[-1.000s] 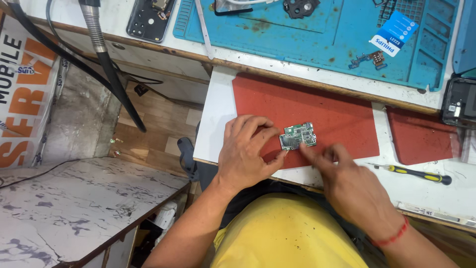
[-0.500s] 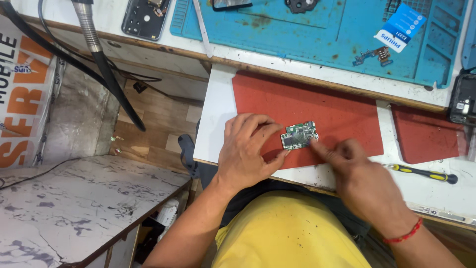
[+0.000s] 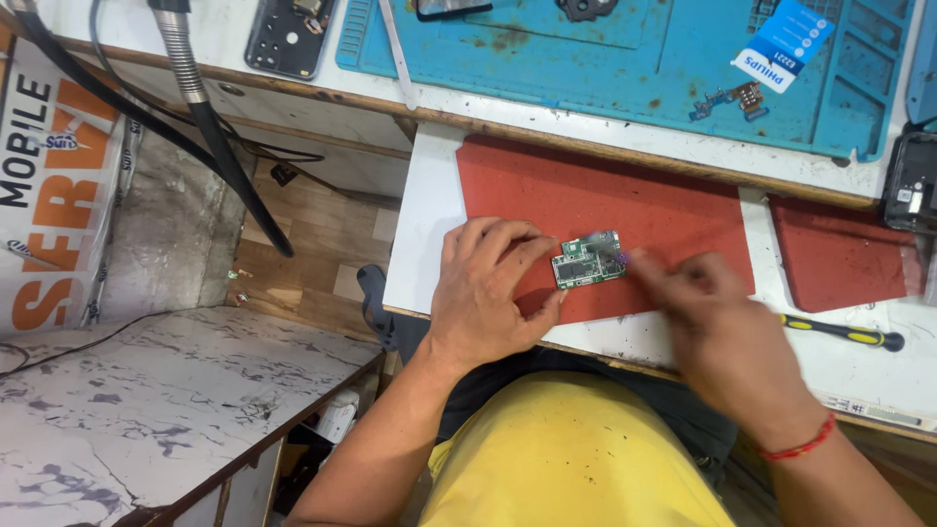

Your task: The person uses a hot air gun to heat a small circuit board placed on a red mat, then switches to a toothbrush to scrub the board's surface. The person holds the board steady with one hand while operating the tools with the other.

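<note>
The left hand (image 3: 485, 293) pins a small green circuit board (image 3: 588, 260) on the red mat (image 3: 605, 195) — fingers curled round its edge. The right hand (image 3: 722, 337), blurred, touches the board's far end — grip unclear.

My white work board (image 3: 422, 220) is carrying a large red rectangular mat (image 3: 605, 195) and a smaller red mat (image 3: 839, 259) just beside it, with a yellow-and-black-handled screwdriver (image 3: 844, 334) lying on the bare white part near my edge. A small green circuit board (image 3: 588, 260) is resting on the large mat. Behind, a white bench (image 3: 625, 141) is bearing a blue silicone repair mat (image 3: 625, 59) and a dark phone shell (image 3: 290, 37).
</note>
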